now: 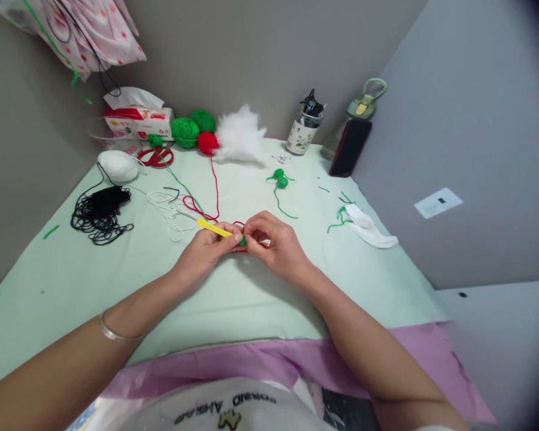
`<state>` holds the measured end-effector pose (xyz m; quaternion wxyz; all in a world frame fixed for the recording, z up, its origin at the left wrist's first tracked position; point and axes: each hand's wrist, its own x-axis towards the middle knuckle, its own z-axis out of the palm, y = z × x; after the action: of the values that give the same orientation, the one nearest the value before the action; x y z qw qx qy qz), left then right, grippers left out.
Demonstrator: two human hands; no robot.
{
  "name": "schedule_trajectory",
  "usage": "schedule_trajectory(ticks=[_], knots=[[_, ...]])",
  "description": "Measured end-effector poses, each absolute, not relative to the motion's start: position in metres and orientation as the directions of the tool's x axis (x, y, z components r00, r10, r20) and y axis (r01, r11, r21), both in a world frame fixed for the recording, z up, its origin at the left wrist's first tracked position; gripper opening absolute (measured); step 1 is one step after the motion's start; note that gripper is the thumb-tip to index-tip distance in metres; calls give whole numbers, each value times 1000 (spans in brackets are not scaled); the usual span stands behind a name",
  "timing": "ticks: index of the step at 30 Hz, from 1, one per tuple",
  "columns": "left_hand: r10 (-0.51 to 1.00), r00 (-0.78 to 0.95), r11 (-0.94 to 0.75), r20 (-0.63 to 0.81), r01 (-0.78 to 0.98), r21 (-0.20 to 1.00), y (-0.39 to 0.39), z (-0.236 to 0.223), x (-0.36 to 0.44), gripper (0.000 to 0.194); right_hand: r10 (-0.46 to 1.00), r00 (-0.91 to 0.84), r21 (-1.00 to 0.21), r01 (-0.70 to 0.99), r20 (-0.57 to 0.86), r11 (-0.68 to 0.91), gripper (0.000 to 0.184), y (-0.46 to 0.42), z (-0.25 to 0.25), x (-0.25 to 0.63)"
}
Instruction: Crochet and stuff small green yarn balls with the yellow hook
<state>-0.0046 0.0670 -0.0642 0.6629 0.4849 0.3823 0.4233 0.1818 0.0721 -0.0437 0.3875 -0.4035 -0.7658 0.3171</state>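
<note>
My left hand (211, 244) is closed, with a yellow-handled crochet hook (213, 228) lying across its fingers. The hook's metal end points up and to the left. At the left thumb tip is a small piece of green crochet work (243, 240), mostly hidden by fingers. My right hand (272, 242) pinches at this green piece, its thumb and forefinger touching it. Some red yarn work shows beneath and between the hands, partly covered. Red yarn (216, 185) runs from the hands back to a red yarn ball (208, 143), and a green strand leads away to the left.
Behind are green yarn balls (185, 132), white stuffing (241, 136), a tissue pack (139, 123) and red scissors (157, 157). Black yarn (99, 211) lies left. Small green crochet balls (282, 181), a pen jar (304, 131), a phone (351, 147) and white fabric (369, 226) are right.
</note>
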Motion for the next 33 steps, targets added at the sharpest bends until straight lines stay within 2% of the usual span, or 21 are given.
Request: schedule_trajectory(ticks=[10,17,23,28,33], knots=[[938,330,187,-107,-223,957,67,-65,-5,23,867,-375,-828,326,329,456,6,72,-43,182],[952,290,157,-99,-186,970,66,-65,-4,23,835,-401,-748,400,378,530,9,70,-47,180],[967,223,152,-122,-124,981,66,-63,-3,20,851,-375,-729,452,367,514,10,69,-48,176],[965,216,184,-147,-162,969,67,-63,-2,21,879,-321,-813,361,352,457,10,71,-44,176],[962,220,213,-161,-239,947,69,-69,-3,26,923,-307,-908,269,234,320,7,75,-39,182]])
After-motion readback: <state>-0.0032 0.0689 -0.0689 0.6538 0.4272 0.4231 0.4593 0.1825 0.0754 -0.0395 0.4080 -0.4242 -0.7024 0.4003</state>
